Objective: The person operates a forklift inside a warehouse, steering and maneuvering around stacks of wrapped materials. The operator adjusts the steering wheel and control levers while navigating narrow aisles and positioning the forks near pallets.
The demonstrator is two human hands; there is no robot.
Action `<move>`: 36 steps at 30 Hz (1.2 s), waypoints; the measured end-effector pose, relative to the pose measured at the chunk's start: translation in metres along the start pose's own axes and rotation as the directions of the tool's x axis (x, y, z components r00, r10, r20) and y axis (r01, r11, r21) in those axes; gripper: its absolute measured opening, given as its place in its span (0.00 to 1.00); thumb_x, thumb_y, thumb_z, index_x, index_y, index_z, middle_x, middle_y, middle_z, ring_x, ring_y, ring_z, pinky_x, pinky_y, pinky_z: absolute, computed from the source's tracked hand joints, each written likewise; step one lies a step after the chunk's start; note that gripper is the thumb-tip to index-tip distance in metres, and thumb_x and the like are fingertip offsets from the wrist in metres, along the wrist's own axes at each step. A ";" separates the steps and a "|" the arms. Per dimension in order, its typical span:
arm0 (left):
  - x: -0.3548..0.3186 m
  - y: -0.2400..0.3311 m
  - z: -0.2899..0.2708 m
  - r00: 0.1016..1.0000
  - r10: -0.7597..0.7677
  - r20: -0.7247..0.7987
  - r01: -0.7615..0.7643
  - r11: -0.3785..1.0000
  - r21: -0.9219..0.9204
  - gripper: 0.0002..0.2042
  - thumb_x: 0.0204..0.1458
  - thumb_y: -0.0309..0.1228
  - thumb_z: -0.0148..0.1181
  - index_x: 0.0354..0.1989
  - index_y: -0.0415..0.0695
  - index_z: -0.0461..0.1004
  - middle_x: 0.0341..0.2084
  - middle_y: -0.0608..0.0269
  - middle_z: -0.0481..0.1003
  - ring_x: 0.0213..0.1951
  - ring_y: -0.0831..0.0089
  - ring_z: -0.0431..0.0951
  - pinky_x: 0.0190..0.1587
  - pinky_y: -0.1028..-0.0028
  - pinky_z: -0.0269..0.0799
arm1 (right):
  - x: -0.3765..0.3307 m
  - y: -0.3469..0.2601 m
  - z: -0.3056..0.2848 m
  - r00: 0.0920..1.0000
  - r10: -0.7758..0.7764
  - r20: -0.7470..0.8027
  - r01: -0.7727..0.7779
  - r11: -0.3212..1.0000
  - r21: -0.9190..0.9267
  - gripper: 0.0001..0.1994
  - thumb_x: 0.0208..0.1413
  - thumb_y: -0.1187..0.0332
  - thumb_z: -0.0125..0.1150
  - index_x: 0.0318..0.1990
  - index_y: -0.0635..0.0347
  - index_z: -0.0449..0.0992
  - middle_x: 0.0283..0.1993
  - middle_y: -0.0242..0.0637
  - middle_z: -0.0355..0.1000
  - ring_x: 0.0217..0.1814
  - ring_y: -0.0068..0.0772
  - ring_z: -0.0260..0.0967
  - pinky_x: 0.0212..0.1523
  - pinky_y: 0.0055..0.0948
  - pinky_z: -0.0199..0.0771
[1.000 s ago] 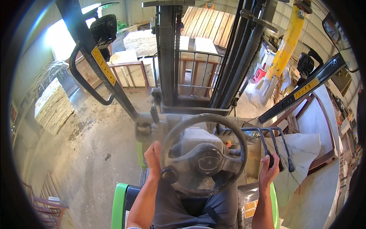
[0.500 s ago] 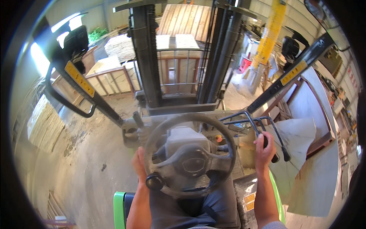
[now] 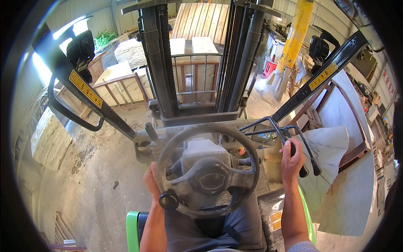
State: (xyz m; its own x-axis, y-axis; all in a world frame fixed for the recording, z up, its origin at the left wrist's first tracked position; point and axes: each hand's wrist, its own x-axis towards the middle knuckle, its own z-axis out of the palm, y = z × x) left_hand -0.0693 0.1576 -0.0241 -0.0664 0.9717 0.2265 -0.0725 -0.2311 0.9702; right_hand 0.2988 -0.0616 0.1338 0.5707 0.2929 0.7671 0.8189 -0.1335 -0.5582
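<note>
A dusty black steering wheel [image 3: 254, 170] stands in front of me, with a round spinner knob [image 3: 169, 199] at its lower left. My left hand [image 3: 151, 181] is at the wheel's left rim, above the knob. It looks curled against the rim, though the rim hides most of its fingers. To the right, my right hand [image 3: 292, 158] is closed around the black grip of a bent control lever [image 3: 277, 128]. Beside it, a second control lever [image 3: 308, 147] ends in a black grip that I am not touching. A small upright lever [image 3: 151, 132] stands left of the wheel.
Ahead rises a forklift mast [image 3: 161, 71] with a barred load guard [image 3: 195, 77]. Beyond it are crated stone slabs [image 3: 113, 75] and a wooden panel [image 3: 200, 23]. Large pale slabs [image 3: 348, 197] lean close on the right, near a yellow column [image 3: 295, 38]. More stacked slabs [image 3: 52, 138] stand left.
The view has shifted slightly. My right hand sits a little higher at the lever grip in the picture, while my left hand stays at the wheel's left rim. The wheel looks unturned.
</note>
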 end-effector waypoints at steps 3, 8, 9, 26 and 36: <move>-0.002 0.001 0.000 0.999 0.034 -0.017 -0.033 0.998 0.049 0.14 0.70 0.37 0.53 0.39 0.41 0.82 0.28 0.78 0.75 0.31 0.88 0.70 0.32 0.80 0.68 | 0.001 0.000 -0.001 1.000 -0.017 -0.004 0.017 1.000 -0.003 0.06 0.66 0.72 0.59 0.45 0.65 0.75 0.28 0.40 0.74 0.25 0.31 0.74 0.30 0.31 0.73; -0.002 -0.001 -0.001 0.999 0.044 -0.012 -0.043 0.997 0.070 0.15 0.70 0.37 0.53 0.39 0.40 0.82 0.28 0.77 0.76 0.31 0.87 0.70 0.32 0.80 0.69 | 0.001 -0.001 -0.002 1.000 -0.028 -0.003 0.028 1.000 -0.007 0.06 0.66 0.72 0.59 0.45 0.65 0.75 0.28 0.39 0.74 0.25 0.30 0.73 0.30 0.31 0.72; -0.001 -0.002 -0.002 1.000 0.020 -0.015 -0.018 0.996 0.082 0.15 0.70 0.36 0.53 0.39 0.40 0.82 0.28 0.77 0.76 0.31 0.87 0.70 0.32 0.80 0.69 | 0.000 -0.002 -0.002 1.000 -0.031 -0.006 0.031 1.000 -0.002 0.06 0.66 0.72 0.59 0.44 0.65 0.75 0.28 0.39 0.74 0.25 0.30 0.73 0.30 0.30 0.72; -0.009 0.020 0.007 1.000 0.005 -0.028 -0.004 0.999 0.050 0.15 0.70 0.38 0.53 0.37 0.40 0.82 0.26 0.78 0.74 0.29 0.88 0.68 0.29 0.79 0.66 | 0.002 -0.001 -0.006 0.999 -0.033 0.003 0.033 0.999 0.006 0.05 0.66 0.72 0.58 0.44 0.65 0.75 0.28 0.38 0.73 0.25 0.29 0.72 0.29 0.30 0.71; -0.014 0.031 0.013 0.999 0.008 -0.050 -0.007 0.999 0.033 0.20 0.68 0.37 0.49 0.25 0.35 0.69 0.20 0.69 0.65 0.29 0.79 0.61 0.30 0.69 0.62 | 0.002 0.002 -0.008 1.000 -0.027 0.015 0.027 0.999 0.028 0.05 0.66 0.73 0.58 0.44 0.65 0.74 0.28 0.38 0.72 0.25 0.28 0.71 0.29 0.29 0.71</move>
State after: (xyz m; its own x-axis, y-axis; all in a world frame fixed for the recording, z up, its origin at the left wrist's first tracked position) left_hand -0.0574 0.1378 0.0044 -0.1165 0.9662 0.2299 -0.0393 -0.2358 0.9710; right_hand 0.3019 -0.0687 0.1370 0.5471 0.3111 0.7771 0.8319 -0.0991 -0.5460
